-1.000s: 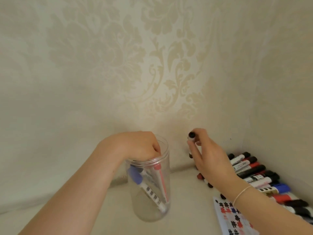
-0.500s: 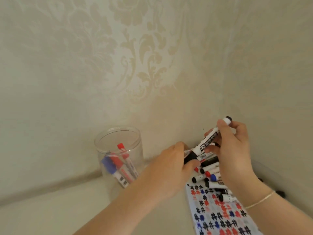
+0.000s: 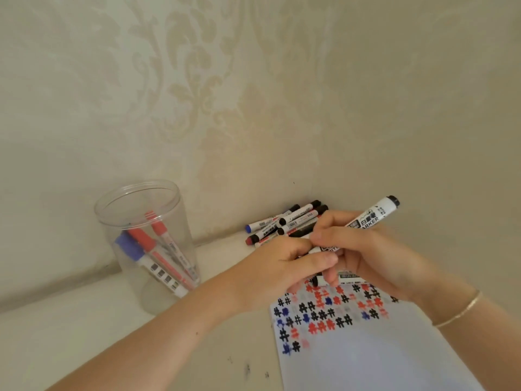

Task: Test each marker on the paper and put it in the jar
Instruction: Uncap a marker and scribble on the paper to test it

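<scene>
Pale damask wallpaper covers the corner you are facing, and a cream table runs below it. Your right hand is wrapped around a white marker, whose black end points up and to the right. Your left hand meets it at the marker's lower end, thumb and fingers pinched there; the cap or tip is hidden under your fingers, so you cannot tell which it grips. Both hands hover just above the far edge of the paper, which is covered at its top with rows of black, red and blue hash marks. A heap of markers lies in the corner behind your hands. Well to the left stands the clear jar, upright and open, with a blue-capped marker and red ones leaning inside. A thin bracelet circles your right wrist.
</scene>
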{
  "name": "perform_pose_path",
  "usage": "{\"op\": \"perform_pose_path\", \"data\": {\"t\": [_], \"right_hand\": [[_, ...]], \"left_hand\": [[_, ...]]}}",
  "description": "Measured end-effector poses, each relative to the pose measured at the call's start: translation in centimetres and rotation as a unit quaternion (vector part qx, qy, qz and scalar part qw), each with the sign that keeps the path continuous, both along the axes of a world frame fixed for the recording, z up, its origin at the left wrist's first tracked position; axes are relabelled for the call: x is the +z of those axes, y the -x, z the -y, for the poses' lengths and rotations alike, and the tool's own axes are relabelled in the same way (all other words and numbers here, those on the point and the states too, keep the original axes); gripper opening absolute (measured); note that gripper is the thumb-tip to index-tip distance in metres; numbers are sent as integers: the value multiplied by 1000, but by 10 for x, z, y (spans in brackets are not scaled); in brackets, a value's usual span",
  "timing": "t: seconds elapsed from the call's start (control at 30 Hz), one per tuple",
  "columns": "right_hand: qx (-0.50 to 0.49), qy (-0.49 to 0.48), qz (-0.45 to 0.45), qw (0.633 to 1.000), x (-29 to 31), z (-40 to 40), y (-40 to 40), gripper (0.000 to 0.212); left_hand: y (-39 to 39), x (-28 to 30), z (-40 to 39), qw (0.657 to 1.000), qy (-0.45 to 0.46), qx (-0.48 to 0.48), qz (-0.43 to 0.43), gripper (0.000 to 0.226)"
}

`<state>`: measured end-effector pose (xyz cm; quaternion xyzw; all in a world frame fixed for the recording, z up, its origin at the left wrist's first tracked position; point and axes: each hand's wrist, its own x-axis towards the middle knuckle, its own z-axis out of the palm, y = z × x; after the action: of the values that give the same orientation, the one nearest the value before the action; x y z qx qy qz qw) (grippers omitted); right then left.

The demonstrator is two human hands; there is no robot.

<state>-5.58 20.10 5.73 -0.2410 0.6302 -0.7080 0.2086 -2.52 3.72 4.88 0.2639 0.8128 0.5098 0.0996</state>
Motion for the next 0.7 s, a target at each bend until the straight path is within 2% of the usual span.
{"op": "perform_pose_path", "data": {"t": [0.1, 0.17, 0.27, 0.37, 0.47, 0.57, 0.7], "right_hand": [[-9, -1, -29, 1000, -4, -7, -5, 11], [-69, 23, -25, 997, -11, -11, -5, 16], [-155, 59, 32, 986, -28, -19, -4, 22], [-191, 1, 68, 979, -51, -18, -12, 16], [-241, -53, 93, 965, -76, -9, -20, 17], [-310, -130, 61, 940, -93, 0, -21, 14], [-357, -197, 0, 913, -104, 7, -22, 21]], "left_hand": [[1, -5, -3, 1000, 14, -5, -2, 22], [7, -11, 0, 997, 66, 34, -23, 36], [17, -27, 8, 984, 106, 135, -44, 57], [25, -57, 11, 964, 121, 213, -102, 45], [28, -86, 9, 946, 197, 227, -125, 23], [27, -99, 8, 924, 275, 207, -166, 23], [30, -104, 8, 908, 309, 189, -212, 26]]}}
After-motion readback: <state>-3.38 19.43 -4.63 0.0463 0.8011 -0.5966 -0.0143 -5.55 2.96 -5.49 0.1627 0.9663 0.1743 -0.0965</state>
